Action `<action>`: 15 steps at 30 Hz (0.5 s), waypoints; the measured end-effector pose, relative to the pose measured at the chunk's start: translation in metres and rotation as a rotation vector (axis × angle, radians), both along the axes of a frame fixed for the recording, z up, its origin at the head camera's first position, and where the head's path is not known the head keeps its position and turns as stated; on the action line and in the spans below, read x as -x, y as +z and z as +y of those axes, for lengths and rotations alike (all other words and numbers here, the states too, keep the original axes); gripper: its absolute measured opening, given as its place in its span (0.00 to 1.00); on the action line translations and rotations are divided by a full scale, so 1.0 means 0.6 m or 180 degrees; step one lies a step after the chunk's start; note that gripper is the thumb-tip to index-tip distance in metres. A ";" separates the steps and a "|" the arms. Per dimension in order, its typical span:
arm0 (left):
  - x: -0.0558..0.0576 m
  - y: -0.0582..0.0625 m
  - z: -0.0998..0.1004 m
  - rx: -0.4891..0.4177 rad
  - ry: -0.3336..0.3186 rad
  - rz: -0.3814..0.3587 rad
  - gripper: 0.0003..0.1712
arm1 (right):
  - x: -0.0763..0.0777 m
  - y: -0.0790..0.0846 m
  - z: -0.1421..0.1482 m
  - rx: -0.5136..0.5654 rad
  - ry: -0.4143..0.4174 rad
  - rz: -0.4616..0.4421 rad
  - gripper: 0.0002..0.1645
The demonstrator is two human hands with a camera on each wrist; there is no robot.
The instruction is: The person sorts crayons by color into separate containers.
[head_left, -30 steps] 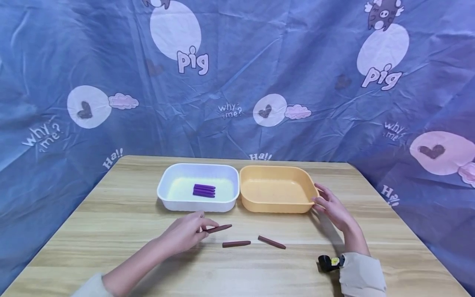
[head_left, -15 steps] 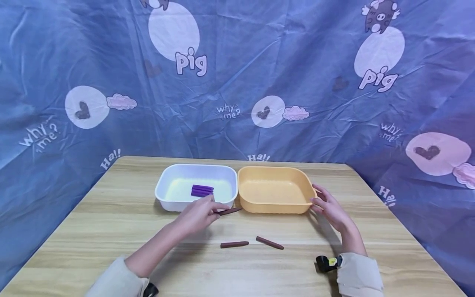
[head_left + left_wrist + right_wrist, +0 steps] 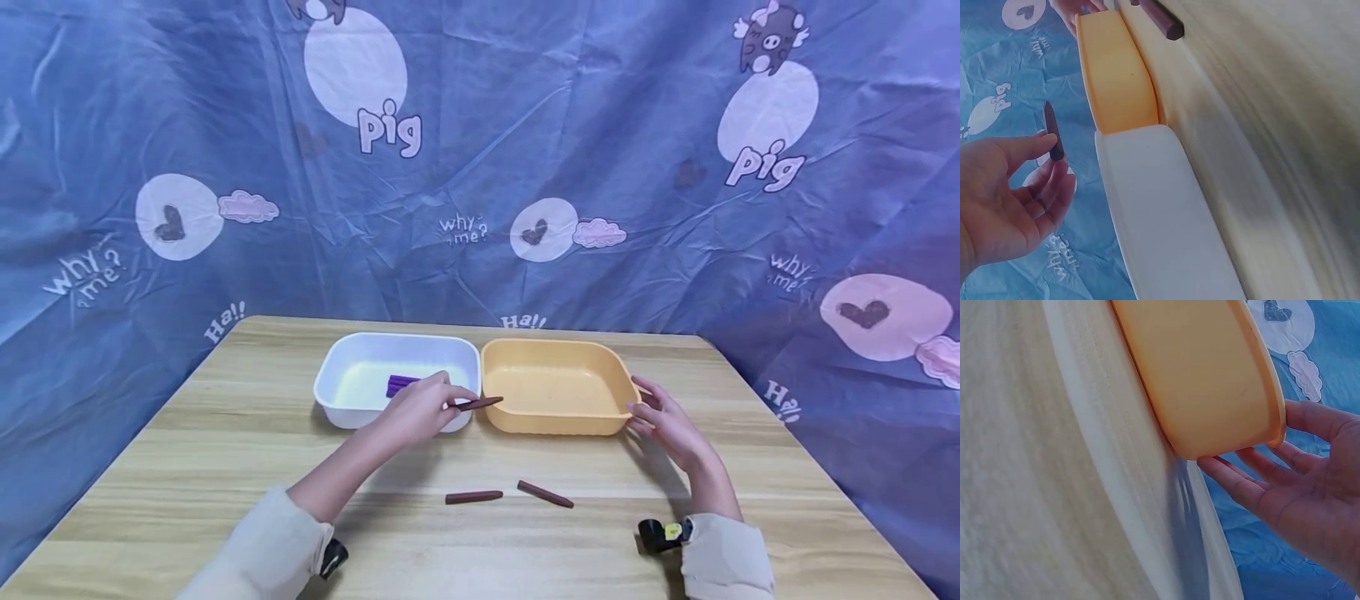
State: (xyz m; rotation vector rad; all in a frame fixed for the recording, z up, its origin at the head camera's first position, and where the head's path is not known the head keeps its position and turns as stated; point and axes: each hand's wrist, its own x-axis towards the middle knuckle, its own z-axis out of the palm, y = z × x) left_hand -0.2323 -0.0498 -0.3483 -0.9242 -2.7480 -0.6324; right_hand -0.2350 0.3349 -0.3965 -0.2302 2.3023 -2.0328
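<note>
My left hand pinches a brown crayon between thumb and fingertips, above the front rims where the two bins meet. The left wrist view shows the crayon pointing away from the thumb. My right hand rests at the right end of the orange bin, its fairly straight fingers touching the outer wall. Purple crayons lie in the white bin, partly hidden by my left hand. Two more brown crayons, one on the left and one on the right, lie on the table.
The bins stand side by side towards the back of the wooden table. A blue printed cloth hangs behind it. A black wrist camera is at my right sleeve, another at my left.
My left hand has carried the brown crayon up and rightward from the table in front of the white bin to the bins' rims. The right hand stays at the orange bin.
</note>
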 end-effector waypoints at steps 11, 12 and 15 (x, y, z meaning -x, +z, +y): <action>0.038 0.010 0.037 0.0053 0.0004 0.0079 0.17 | 0.001 -0.002 0.001 0.0036 0.0005 -0.0011 0.38; 0.042 0.010 0.040 0.0068 0.0001 0.0082 0.17 | 0.001 -0.003 0.001 0.0041 0.0008 -0.0005 0.38; 0.052 0.010 0.050 0.0121 0.0004 0.0063 0.18 | 0.001 -0.005 0.002 0.0062 0.0010 -0.0010 0.39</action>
